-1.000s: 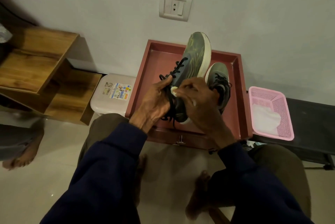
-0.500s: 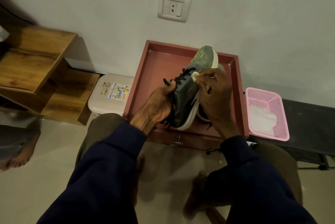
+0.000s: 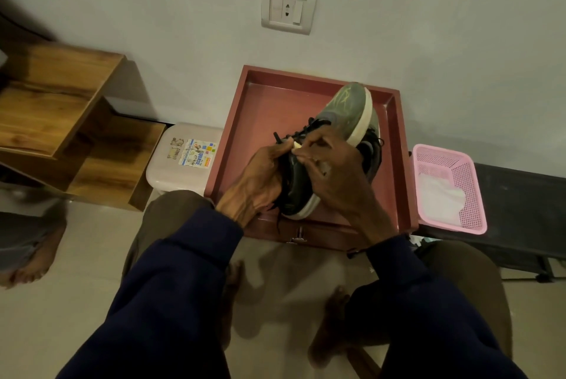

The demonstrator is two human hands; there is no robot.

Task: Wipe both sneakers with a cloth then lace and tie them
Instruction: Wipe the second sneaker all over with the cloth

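Observation:
A grey-green sneaker (image 3: 349,109) with a white sole and black laces is held tilted on its side over the red tray (image 3: 260,109), toe pointing toward the wall. My left hand (image 3: 260,176) grips its heel and collar from the left. My right hand (image 3: 333,176) pinches a small white cloth (image 3: 296,145) against the shoe's side near the laces. The second sneaker (image 3: 372,152) lies in the tray behind, mostly hidden by the held shoe and my right hand.
A pink mesh basket (image 3: 453,164) holding white cloth sits on a black bench at the right. A white stool (image 3: 171,173) stands left of the tray, wooden shelves (image 3: 61,121) farther left. Another person's bare foot (image 3: 33,256) is at the left edge.
The right hand with the cloth slid forward to the lace area half a second ago, then back along the shoe's side. The sneaker's tilt shifted slightly in the left hand.

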